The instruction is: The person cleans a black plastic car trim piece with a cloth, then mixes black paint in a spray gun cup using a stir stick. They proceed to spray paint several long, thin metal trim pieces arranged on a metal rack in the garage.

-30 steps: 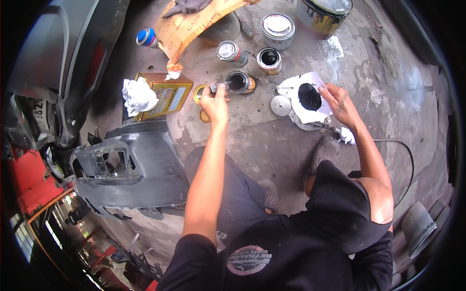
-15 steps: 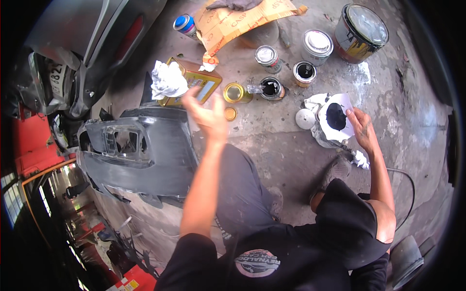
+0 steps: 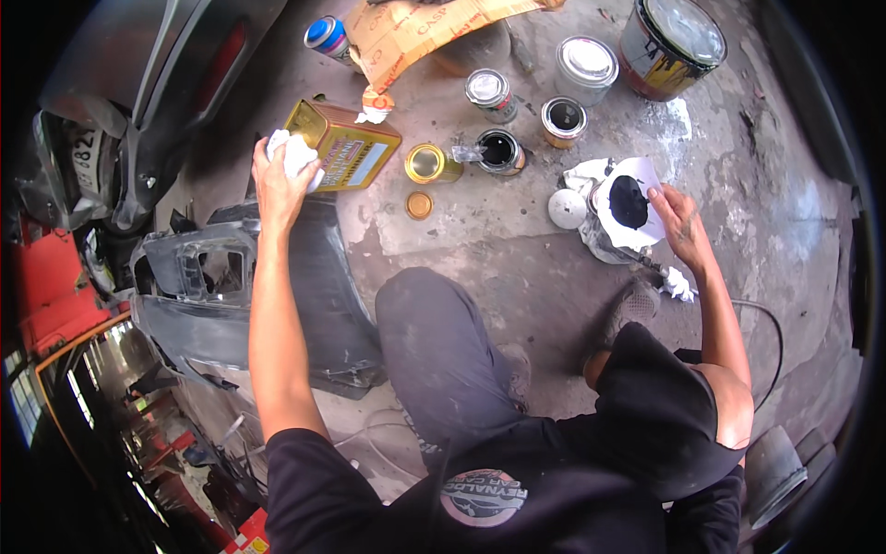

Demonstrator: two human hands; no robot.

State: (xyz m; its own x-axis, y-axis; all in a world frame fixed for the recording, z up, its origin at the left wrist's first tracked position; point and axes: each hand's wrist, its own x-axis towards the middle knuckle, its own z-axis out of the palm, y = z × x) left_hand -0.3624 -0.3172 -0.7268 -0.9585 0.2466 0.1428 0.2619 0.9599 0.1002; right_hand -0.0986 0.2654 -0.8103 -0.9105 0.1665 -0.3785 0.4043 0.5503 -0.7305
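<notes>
My left hand (image 3: 280,192) grips a crumpled white rag (image 3: 299,157), which sits against the side of a gold rectangular thinner tin (image 3: 365,159). On the right, my right hand (image 3: 683,224) pinches the rim of a white paper strainer (image 3: 653,225) with black paint (image 3: 628,201) in it. The strainer rests over what looks like a spray gun cup (image 3: 604,246), largely hidden beneath it. A round pale lid (image 3: 567,210) lies beside that cup. Between my hands stand a round gold can (image 3: 426,162), its loose cap (image 3: 419,205) and an opened can of black paint (image 3: 501,150).
Several more cans stand farther off, among them a large paint-streaked pail (image 3: 669,55) and a blue-capped can (image 3: 328,37). A dark car bumper (image 3: 314,286) lies at my left, near a car (image 3: 152,83). A black hose (image 3: 782,342) curves past my right arm.
My left hand has moved left, from open in the air to gripping the white rag near the thinner tin. My right hand still holds the strainer; the whole view has shifted slightly.
</notes>
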